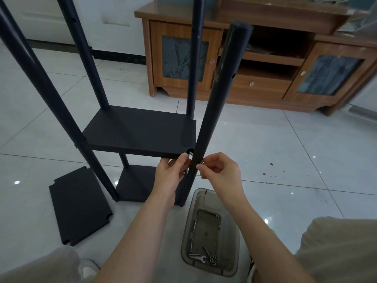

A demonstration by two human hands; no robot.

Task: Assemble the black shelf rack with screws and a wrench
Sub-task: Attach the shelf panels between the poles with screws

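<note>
The black shelf rack stands on the tiled floor with several upright poles, a middle shelf board [140,129] and a lower board [136,182]. The near right pole [220,92] leans against the middle shelf's front right corner notch. My left hand [171,172] holds that shelf corner from below, thumb at the notch where a small metal part shows. My right hand [220,168] pinches a small screw against the right side of the same pole. A flat wrench [199,258] lies in the clear plastic tray [185,237] below my arms.
A spare black shelf board [79,207] lies flat on the floor at the left. The tray also holds several long screws and nuts [213,260]. A wooden cabinet [265,58] stands along the back wall. My knees frame the bottom corners.
</note>
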